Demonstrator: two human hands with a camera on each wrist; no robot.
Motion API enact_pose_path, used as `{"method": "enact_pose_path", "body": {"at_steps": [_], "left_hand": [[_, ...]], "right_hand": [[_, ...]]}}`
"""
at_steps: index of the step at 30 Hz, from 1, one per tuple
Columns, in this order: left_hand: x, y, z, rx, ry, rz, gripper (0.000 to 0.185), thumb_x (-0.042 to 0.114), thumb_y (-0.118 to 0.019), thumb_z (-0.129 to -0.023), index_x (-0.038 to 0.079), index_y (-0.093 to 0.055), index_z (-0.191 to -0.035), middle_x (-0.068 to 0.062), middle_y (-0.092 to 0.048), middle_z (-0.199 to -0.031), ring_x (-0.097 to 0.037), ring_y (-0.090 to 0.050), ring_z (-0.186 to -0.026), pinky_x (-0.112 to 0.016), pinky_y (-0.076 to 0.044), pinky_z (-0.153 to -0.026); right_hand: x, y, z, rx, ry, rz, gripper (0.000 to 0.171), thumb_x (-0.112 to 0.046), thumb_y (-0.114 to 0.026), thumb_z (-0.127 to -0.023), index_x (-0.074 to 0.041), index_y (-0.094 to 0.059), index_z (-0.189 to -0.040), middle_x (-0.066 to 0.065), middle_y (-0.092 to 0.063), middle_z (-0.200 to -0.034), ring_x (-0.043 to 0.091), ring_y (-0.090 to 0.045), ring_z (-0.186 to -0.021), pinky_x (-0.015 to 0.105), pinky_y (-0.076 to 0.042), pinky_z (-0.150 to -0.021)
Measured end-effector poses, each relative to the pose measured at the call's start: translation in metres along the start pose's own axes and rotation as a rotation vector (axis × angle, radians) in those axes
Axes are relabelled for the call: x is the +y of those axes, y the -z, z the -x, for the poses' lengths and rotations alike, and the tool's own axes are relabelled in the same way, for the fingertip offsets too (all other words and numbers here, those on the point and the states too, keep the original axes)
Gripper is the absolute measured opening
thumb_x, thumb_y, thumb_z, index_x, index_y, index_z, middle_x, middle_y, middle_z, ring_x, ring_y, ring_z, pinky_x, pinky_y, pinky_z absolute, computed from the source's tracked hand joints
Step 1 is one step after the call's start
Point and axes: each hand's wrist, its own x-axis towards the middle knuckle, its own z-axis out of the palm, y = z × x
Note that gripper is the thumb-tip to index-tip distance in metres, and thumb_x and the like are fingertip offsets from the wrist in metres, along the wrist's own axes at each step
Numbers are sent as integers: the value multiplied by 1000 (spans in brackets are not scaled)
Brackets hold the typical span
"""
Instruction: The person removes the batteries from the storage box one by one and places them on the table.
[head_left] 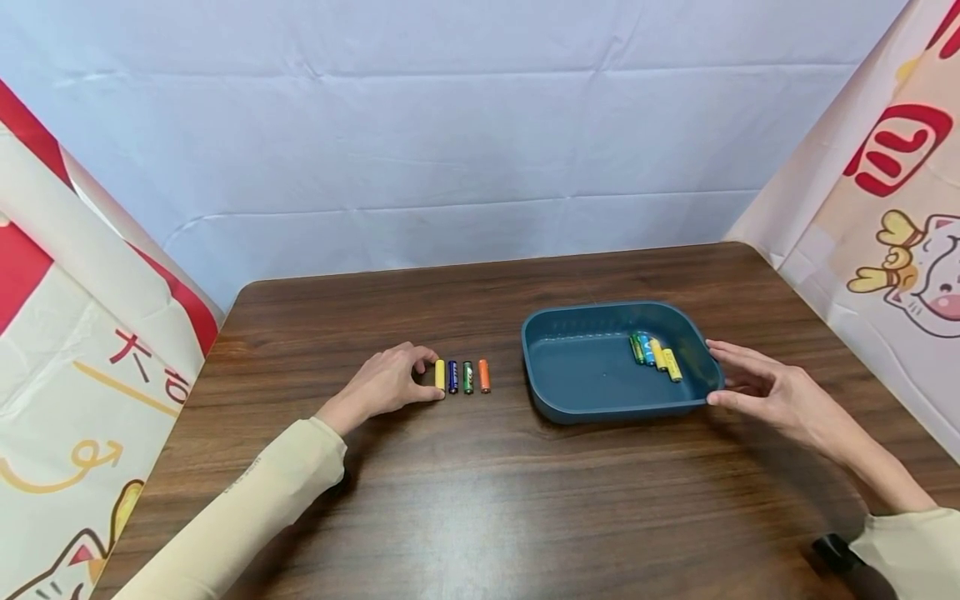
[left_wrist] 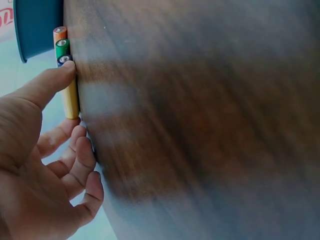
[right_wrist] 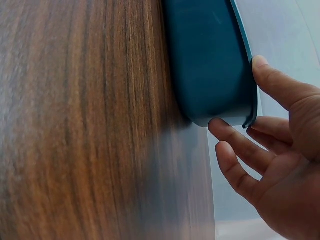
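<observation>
Four batteries lie in a tight row on the wooden table [head_left: 465, 500], left of centre, each pointing away from us. Going left to right: our left hand [head_left: 386, 383] rests on the wood just left of the row, thumb and forefinger curled round the yellow battery [head_left: 439, 374], pinching it at its two ends. In the left wrist view the thumb tip presses the far end of that battery, the other fingers bend loosely under its near end. It is a slim plain yellow cylinder, still flat on the table. Next to it, nearly touching, we see the dark blue battery [head_left: 452, 377], then the green battery [head_left: 468, 377], which has a darker band, then the orange battery [head_left: 483, 376] closing the row.

Right of the row, a short gap away, sits the teal tray [head_left: 551, 354], a shallow rounded rectangle with a raised rim. Inside it, at the right end, several more batteries [head_left: 655, 353] lie bunched side by side, slightly slanted: we make out a green one, a bluish one and two yellow ones; exact count is hard to tell.

Our right hand [head_left: 772, 392] is at the tray's right edge. Fingers are spread and almost straight; the thumb tip touches the rim on top and the fingertips meet the outer wall at the near right corner. Not wrapped round it, just touching. Both forearms wear pale beige sleeves.
</observation>
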Motion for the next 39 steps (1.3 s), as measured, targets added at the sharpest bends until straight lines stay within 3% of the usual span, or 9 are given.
{"method": "enact_pose_path", "body": {"at_steps": [9, 19, 24, 30, 39], "left_hand": [[1, 0, -1, -1, -3, -4, 62, 46, -82, -88, 13, -64, -137, -3, -63, -109, -23, -62, -100, -52, -46, -97], [1, 4, 0, -20, -4, 11, 70, 49, -82, -87, 12, -59, -142, -3, -63, -111, -22, -62, -96, -48, -48, -90], [5, 11, 0, 31, -21, 34, 70, 52, -81, -87, 13, -60, -142, -2, -64, -111, -20, -61, -92, -42, -51, -80], [21, 26, -5, 102, -69, 81, 67, 52, -78, -89, 12, -62, -141, -2, -65, -112, -19, -62, -96, -42, -51, -82], [64, 43, -19, 174, -154, 185, 53, 48, -75, -94, 17, -66, -136, 1, -64, -111, -15, -62, -95, -37, -51, -81]], "right_hand": [[1, 0, 1, -1, -1, -12, 67, -11, -83, -90, -6, -54, -150, -33, -48, -136, -13, -61, -96, 12, -52, -70], [0, 0, 0, -9, -29, 12, 68, -14, -82, -91, -7, -53, -151, -12, -53, -141, -14, -60, -96, 12, -52, -70], [0, 1, 0, -8, -31, 19, 68, -14, -83, -90, -8, -53, -152, -3, -55, -141, -13, -60, -96, 12, -52, -70], [0, 1, 0, -8, -33, 27, 68, -14, -83, -90, -8, -53, -152, 6, -57, -142, -12, -61, -95, 12, -52, -69], [-1, 1, -1, -14, -34, 30, 68, -14, -83, -90, -7, -53, -151, 24, -57, -141, -12, -61, -95, 11, -52, -70]]}}
